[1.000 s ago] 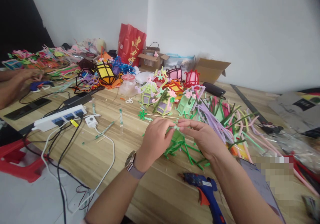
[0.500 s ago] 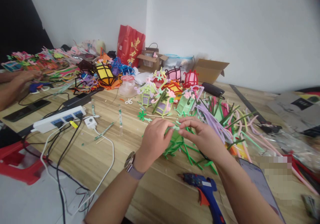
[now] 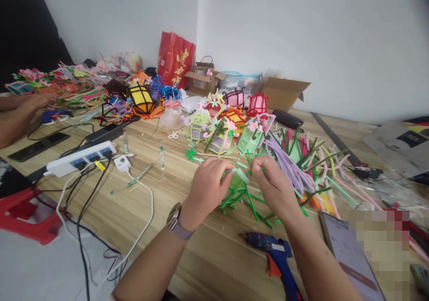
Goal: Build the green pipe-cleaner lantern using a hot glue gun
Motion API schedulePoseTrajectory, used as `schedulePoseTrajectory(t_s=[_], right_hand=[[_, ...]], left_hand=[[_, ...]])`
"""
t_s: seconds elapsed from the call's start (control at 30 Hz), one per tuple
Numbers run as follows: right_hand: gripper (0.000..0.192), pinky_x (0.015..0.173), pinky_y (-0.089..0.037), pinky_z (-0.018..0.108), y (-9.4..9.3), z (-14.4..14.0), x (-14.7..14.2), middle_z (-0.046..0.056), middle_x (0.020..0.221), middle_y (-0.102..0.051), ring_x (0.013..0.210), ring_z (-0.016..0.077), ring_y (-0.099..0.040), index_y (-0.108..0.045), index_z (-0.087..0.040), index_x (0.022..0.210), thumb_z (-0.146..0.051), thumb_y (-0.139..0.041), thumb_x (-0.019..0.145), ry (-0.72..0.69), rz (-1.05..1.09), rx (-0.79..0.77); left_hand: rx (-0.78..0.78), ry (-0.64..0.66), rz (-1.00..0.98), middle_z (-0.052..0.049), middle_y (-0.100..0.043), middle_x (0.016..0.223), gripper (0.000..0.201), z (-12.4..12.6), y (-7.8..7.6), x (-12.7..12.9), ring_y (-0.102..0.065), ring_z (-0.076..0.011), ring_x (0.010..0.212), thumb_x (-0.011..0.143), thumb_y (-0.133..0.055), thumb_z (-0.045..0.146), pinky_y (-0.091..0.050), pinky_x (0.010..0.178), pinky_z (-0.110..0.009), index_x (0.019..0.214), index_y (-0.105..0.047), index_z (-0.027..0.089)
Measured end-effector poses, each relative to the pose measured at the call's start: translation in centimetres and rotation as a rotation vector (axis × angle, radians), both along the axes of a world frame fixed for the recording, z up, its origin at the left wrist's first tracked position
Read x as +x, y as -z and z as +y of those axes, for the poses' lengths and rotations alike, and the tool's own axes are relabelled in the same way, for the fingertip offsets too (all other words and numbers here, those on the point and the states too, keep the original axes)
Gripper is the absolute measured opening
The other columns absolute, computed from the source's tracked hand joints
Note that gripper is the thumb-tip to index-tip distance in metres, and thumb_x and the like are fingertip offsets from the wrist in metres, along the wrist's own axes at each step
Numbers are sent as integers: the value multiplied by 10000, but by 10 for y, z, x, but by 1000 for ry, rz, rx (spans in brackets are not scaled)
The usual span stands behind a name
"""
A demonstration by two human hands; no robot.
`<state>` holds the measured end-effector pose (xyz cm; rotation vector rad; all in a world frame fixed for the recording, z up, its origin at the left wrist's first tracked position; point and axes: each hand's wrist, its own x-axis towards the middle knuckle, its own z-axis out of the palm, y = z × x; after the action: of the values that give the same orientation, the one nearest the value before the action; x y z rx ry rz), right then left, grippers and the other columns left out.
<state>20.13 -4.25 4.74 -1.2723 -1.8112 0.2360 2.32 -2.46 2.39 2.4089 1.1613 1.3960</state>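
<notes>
My left hand point(image 3: 212, 182), with a watch on the wrist, pinches a short pale green fuzzy piece point(image 3: 240, 175) between thumb and fingers. To its right, my right hand point(image 3: 272, 182) is closed, thumb against the curled fingers; what it holds, if anything, I cannot make out. Below and between the hands lies a green pipe-cleaner frame point(image 3: 233, 198), partly hidden by my left hand. Loose green pipe cleaners point(image 3: 253, 207) spread beside it. Nearer to me, a blue glue gun point(image 3: 273, 247) rests on its side, its nozzle pointing left.
Finished pipe-cleaner lanterns point(image 3: 217, 140) stand behind my hands. Purple pipe cleaners point(image 3: 284, 162) lie at right, by a phone point(image 3: 348, 252). A white power strip point(image 3: 80, 158) with cables is at left. Another person's hands point(image 3: 30, 106) are at far left. Cardboard boxes point(image 3: 284, 93) stand by the wall.
My right hand has moved right, away from the pale green piece, and its fingers have curled in. My left hand stays nearly in place, holding the piece.
</notes>
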Motion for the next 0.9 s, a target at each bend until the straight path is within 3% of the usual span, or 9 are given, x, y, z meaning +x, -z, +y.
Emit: schedulePoseTrajectory(t_s=[0.17, 0.3, 0.4, 0.5, 0.63, 0.9], right_hand=[[308, 648, -356, 315, 4, -3, 0, -19, 611, -499, 615, 181, -495, -446, -244, 687, -358, -393, 968, 164, -147, 120], [426, 609, -347, 301, 3, -6, -1, -46, 484, -393, 499, 145, -440, -327, -234, 561, -308, -384, 976, 207, -210, 220], [349, 594, -381, 286, 0, -6, -1, -28, 545, -545, 547, 148, -536, -486, -227, 604, -327, -497, 938, 175, -197, 214], [167, 596, -425, 286, -3, -6, -2, 3, 701, -673, 630, 167, -610, -655, -225, 828, -357, -580, 898, 93, -153, 164], [175, 590, -445, 286, -1, -7, -3, 4, 675, -663, 625, 166, -615, -693, -228, 846, -342, -576, 911, 7, -160, 103], [115, 615, -457, 290, 5, -6, -6, 13, 697, -652, 650, 169, -614, -664, -205, 868, -286, -593, 910, 1, -208, 181]], left_hand=[[19, 2, -5, -38, -695, 850, 57, 1, 0, 0, -635, -210, 879, 876, -586, 139, -497, 774, -331, 892, -599, 191], [36, -2, 0, -38, -701, 858, 68, 0, 0, 0, -636, -211, 879, 871, -596, 131, -499, 782, -333, 906, -608, 188], [52, 2, 3, -38, -705, 851, 63, -1, -1, 0, -636, -212, 871, 864, -611, 132, -501, 777, -333, 903, -617, 181], [66, 0, 7, -38, -709, 850, 60, 0, -1, 0, -634, -212, 871, 863, -617, 135, -503, 778, -335, 904, -623, 179], [93, 3, -3, -41, -714, 854, 55, 1, -1, 0, -632, -212, 868, 867, -617, 144, -509, 784, -341, 908, -633, 177], [97, 11, 2, -37, -725, 874, 77, 2, 0, -1, -631, -211, 888, 873, -615, 151, -522, 810, -352, 924, -663, 183]])
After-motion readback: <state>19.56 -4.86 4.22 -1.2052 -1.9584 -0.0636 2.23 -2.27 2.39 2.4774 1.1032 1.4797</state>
